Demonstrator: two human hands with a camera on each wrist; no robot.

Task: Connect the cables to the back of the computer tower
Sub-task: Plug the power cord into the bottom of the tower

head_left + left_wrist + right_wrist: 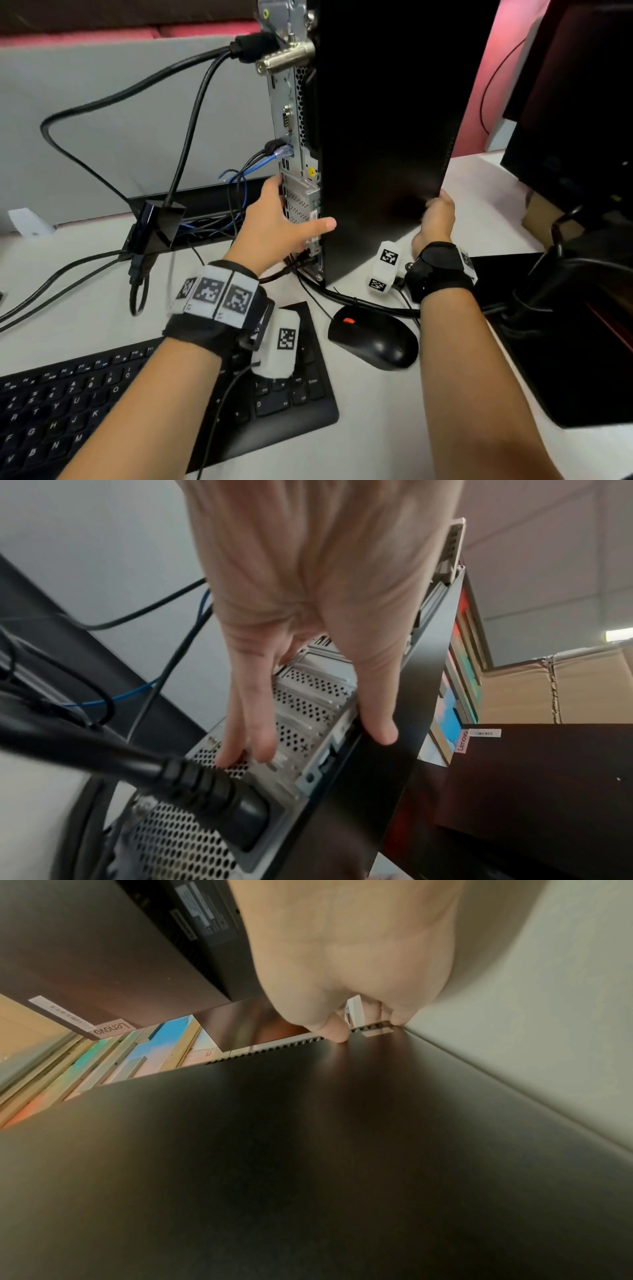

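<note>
The black computer tower (383, 120) stands upright on the white desk, its metal back panel (294, 102) facing left. A thick black power cable (253, 46) is plugged in near the top, a blue network cable (282, 150) at mid height, and thin dark cables (298, 260) at the bottom. My left hand (270, 219) lies on the lower back panel with straight fingers (236, 723) on the slot covers and the thumb (377, 710) on the side panel (394, 777). My right hand (436, 219) grips the tower's front edge (308, 1150), fingers curled round it.
A black keyboard (68, 404) and a black mouse (373, 339) lie in front of the tower. A monitor (582, 102) on its stand stands close on the right. A black adapter (154, 222) and loose cables crowd the desk slot at the left, before a grey partition (102, 102).
</note>
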